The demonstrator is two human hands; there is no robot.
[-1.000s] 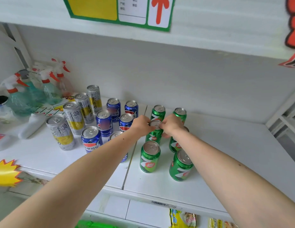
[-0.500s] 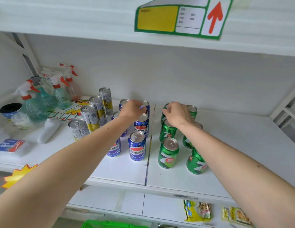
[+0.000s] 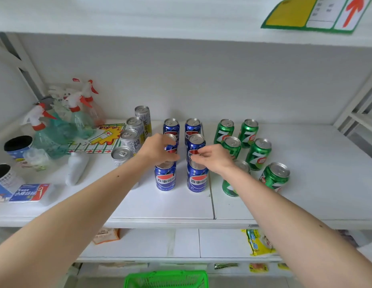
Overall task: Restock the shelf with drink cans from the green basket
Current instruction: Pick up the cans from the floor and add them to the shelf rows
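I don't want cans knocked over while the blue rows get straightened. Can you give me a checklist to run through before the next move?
1. Left hand has hold of the middle-left blue can: ok, fingers curl round it.
2. Right hand has hold of the middle-right blue can: cannot tell, fingertips only at its side.
3. Front blue cans upright: ok.
4. Green cans upright: not ok, the front right green can leans.
5. Free shelf space for more cans: ok, bare at right.
6. Green basket contents: cannot tell.
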